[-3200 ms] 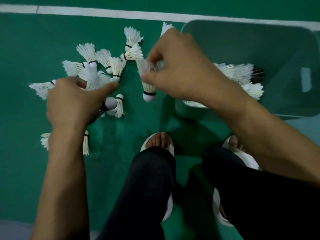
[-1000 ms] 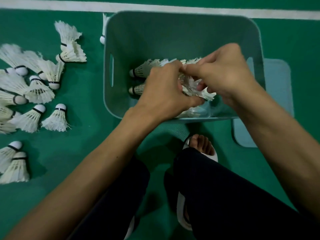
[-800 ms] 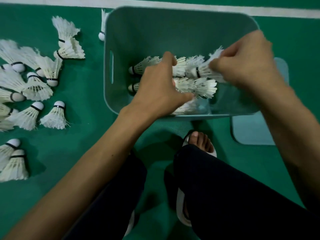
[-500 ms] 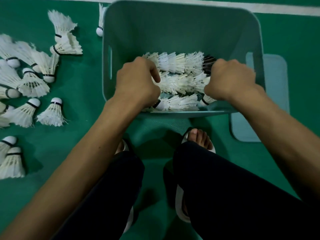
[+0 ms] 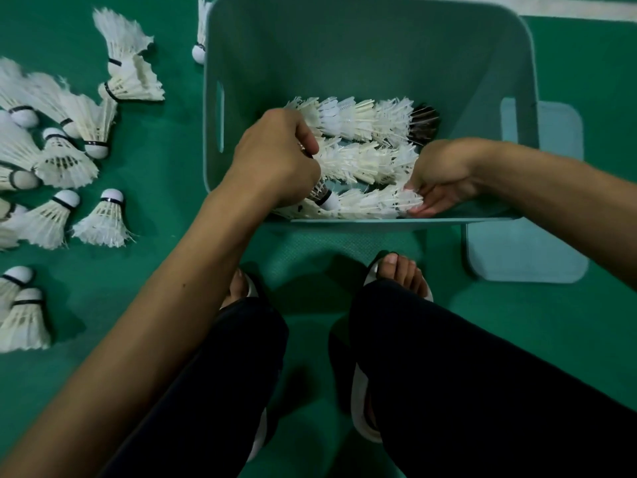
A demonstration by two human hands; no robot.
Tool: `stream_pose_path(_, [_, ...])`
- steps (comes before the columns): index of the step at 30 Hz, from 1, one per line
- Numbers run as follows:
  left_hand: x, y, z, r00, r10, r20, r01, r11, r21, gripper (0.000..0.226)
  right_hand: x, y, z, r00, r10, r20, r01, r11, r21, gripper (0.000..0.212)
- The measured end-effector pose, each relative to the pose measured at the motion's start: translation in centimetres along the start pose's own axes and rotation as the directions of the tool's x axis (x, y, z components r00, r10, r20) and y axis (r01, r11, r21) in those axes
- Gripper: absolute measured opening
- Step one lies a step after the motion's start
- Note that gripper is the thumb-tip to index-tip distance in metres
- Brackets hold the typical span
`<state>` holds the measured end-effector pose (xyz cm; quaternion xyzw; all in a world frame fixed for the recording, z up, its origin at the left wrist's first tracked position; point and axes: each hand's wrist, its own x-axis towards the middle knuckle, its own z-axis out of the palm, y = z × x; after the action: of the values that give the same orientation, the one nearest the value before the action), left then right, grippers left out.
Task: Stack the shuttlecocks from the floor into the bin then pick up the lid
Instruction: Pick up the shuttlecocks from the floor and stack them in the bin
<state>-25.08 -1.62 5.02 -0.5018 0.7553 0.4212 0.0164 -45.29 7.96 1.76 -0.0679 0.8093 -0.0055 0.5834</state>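
A teal bin (image 5: 344, 46) stands on the green floor in front of me. Inside it lie three rows of nested white shuttlecocks (image 5: 358, 120). Both my hands are down in the bin at the nearest row (image 5: 375, 203). My left hand (image 5: 275, 160) is curled over the cork end of that row. My right hand (image 5: 441, 177) holds its feather end with the fingertips. Several loose shuttlecocks (image 5: 65, 163) lie scattered on the floor to the left. The pale teal lid (image 5: 531, 257) lies flat on the floor at the bin's right, partly under it.
My two feet in white slippers (image 5: 396, 274) and dark trouser legs fill the near floor below the bin. A white court line (image 5: 579, 8) runs along the top right. One shuttlecock (image 5: 200, 46) leans against the bin's far left corner.
I carried a stack from the floor pile into the bin. In the last half second both hands have lowered onto the nearest row, and my right hand has turned palm-up at its feather end.
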Motion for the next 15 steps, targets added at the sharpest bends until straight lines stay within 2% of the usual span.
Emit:
stream_pose_path(2, [0.1, 0.1, 0.0, 1.0, -0.009, 0.013, 0.009, 1.0, -0.01, 0.032, 0.4, 0.0, 0.6, 0.999, -0.01, -0.052, 0.002, 0.99, -0.139, 0.02])
stream_pose_path(5, [0.2, 0.3, 0.1, 1.0, -0.011, 0.023, 0.012, 1.0, -0.013, 0.032, -0.1, -0.2, 1.0, 0.981, -0.144, -0.129, 0.091, 0.933, -0.349, 0.022])
stream_pose_path(9, [0.2, 0.5, 0.3, 1.0, -0.005, 0.012, 0.005, 1.0, -0.002, 0.031, -2.5, -0.3, 0.3, 0.952, -0.265, -0.156, 0.121, 0.789, -0.602, 0.032])
stream_pose_path(11, [0.2, 0.6, 0.3, 1.0, 0.005, 0.022, -0.004, 0.999, -0.041, 0.029, -3.9, -0.1, -0.2, 0.902, -0.364, -0.234, 0.092, 0.69, -0.718, 0.033])
stream_pose_path(13, [0.3, 1.0, 0.2, 0.998, 0.036, 0.043, -0.031, 0.994, -0.109, 0.03, -5.3, -0.2, -0.9, 0.828, -0.468, -0.309, 0.079, 0.642, -0.763, 0.037])
stream_pose_path(15, [0.5, 1.8, -0.1, 0.992, 0.095, 0.086, -0.082, 0.986, -0.146, 0.032, -6.7, -0.6, -2.3, 0.734, -0.595, -0.327, 0.228, 0.669, -0.707, 0.03])
